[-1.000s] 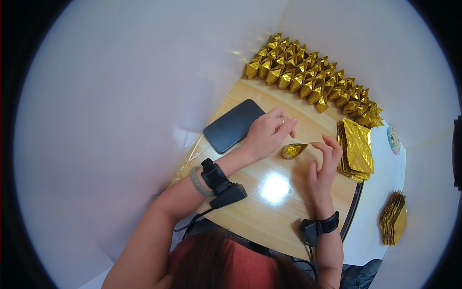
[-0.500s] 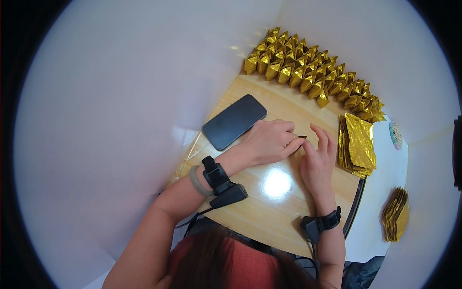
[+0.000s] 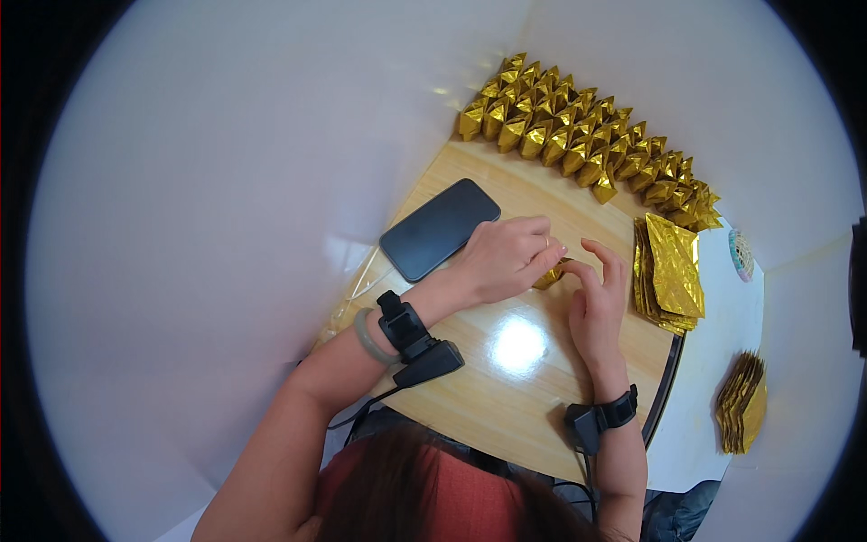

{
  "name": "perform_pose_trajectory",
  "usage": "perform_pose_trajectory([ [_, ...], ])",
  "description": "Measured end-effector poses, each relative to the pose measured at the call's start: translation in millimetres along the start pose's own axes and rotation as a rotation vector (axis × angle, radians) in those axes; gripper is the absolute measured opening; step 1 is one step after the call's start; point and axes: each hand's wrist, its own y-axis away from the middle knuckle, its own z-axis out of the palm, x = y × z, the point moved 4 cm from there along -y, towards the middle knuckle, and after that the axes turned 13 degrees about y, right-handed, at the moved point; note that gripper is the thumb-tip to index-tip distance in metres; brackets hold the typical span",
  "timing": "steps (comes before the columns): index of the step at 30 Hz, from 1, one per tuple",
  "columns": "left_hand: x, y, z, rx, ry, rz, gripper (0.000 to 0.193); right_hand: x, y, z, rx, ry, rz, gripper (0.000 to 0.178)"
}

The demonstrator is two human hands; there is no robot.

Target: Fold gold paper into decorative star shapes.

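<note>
Between my two hands is a small piece of folded gold foil paper [image 3: 547, 278], mostly covered by fingers. My left hand [image 3: 510, 259] is closed on it from the left, with thumb and forefinger at its upper edge. My right hand [image 3: 598, 303] touches its right side with thumb and forefinger while the other fingers are bent and raised. Rows of folded gold paper ingots [image 3: 569, 126] stand along the far edge of the table. Just right of my right hand lies a stack of gold foil sheets [image 3: 673, 271].
A black phone [image 3: 440, 229] with a white cable lies on the wooden table [image 3: 433, 402] by my left hand. A second gold paper stack [image 3: 742, 404] and a round patterned object [image 3: 741, 255] are on the white surface to the right. White walls [image 3: 226, 181] rise behind and left.
More of the gold paper shows below my fingers now. My left hand has shifted slightly up, and my right fingers have bent a little around the paper.
</note>
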Motion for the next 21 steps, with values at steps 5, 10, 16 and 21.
perform_pose_trajectory([
  [5, 0, 1, 6, -0.151, -0.233, 0.027, 0.03, 2, -1, 5, -0.046, 0.011, -0.016, 0.037],
  [10, -4, 1, 6, -0.08, -0.289, 0.003, 0.029, 2, 2, 1, -0.041, -0.123, -0.064, 0.03],
  [16, -5, 1, 6, -0.07, -0.285, -0.005, 0.025, 7, 4, -1, -0.152, -0.2, -0.01, 0.016],
  [21, -4, 1, 6, -0.055, -0.097, -0.094, 0.032, 16, 6, -4, -0.135, -0.376, 0.187, 0.008],
])
